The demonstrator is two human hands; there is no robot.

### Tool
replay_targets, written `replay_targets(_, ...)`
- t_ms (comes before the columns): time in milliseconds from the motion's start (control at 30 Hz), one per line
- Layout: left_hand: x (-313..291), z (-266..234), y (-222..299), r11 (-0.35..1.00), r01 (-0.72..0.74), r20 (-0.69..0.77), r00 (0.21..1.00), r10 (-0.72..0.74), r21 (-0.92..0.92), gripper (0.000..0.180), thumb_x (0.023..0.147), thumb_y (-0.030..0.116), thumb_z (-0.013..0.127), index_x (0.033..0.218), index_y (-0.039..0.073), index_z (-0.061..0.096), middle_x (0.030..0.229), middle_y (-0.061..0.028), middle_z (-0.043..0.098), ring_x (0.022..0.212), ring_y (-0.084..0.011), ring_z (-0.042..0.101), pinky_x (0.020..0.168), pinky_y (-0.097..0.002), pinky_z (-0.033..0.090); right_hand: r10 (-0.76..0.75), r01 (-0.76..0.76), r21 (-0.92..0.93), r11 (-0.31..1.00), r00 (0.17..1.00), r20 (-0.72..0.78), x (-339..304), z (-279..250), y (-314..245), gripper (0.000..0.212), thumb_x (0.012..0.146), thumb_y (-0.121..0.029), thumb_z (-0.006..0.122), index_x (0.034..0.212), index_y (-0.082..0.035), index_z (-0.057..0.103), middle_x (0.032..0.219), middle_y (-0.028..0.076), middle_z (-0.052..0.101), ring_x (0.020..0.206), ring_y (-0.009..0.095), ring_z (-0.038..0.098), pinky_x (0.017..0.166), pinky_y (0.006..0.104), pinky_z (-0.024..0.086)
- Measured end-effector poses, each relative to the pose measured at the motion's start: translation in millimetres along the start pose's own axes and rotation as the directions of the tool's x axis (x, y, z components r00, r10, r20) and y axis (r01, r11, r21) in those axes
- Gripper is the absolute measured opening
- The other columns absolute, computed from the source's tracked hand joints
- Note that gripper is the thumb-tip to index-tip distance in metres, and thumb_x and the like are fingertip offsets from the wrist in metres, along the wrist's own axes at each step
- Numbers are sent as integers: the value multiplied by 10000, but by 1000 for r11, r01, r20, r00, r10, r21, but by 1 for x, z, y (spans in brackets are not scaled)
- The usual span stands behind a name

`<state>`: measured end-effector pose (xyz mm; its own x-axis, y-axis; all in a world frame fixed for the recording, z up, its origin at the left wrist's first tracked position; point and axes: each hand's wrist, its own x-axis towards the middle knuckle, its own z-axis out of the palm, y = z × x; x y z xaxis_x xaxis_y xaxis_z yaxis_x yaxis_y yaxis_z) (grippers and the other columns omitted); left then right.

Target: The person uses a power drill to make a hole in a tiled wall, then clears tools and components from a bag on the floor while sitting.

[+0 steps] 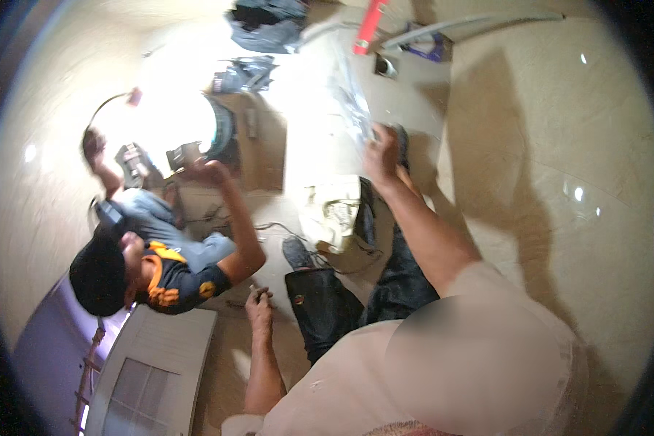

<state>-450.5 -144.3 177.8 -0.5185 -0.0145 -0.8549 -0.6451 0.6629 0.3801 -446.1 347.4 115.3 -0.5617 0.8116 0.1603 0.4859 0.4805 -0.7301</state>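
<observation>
Head camera, looking down: the person's right hand (382, 154) reaches forward with fingers curled onto the lower end of a clear plastic bag (352, 102), whose long axis runs away from the person toward a red tube (369, 27) at the top. The left hand (259, 299) hangs low over the pale tiled floor (545, 145), pinching a small pale object (253, 290) too small to identify. A co-worker in a dark cap (98, 275) crouches at left, beside a white door (152, 363).
</observation>
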Motion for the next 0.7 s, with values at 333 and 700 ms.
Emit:
replay_targets(333, -114, 158, 62, 889, 252, -153, 966, -208, 383, 196, 944, 21, 489, 1001, -21, 671, 902, -83, 675, 852, -193, 614, 815, -331, 497, 747, -668, -341, 662, 622, 233, 40, 6, 378, 284, 843, -221, 751, 1088, -80, 726, 888, 147, 715, 805, 315, 683, 778, 404, 560)
replay_targets(700, -68, 237, 170, 612, 306, -99, 932, -348, 729, 178, 980, 131, 506, 963, -7, 617, 801, -196, 631, 727, -253, 583, 706, -394, 476, 904, -490, 798, -350, -401, 150, 10, -24, 714, 129, 993, -125, 615, 881, -79, 569, 787, 88, 571, 700, 243, 561, 735, 439, 566)
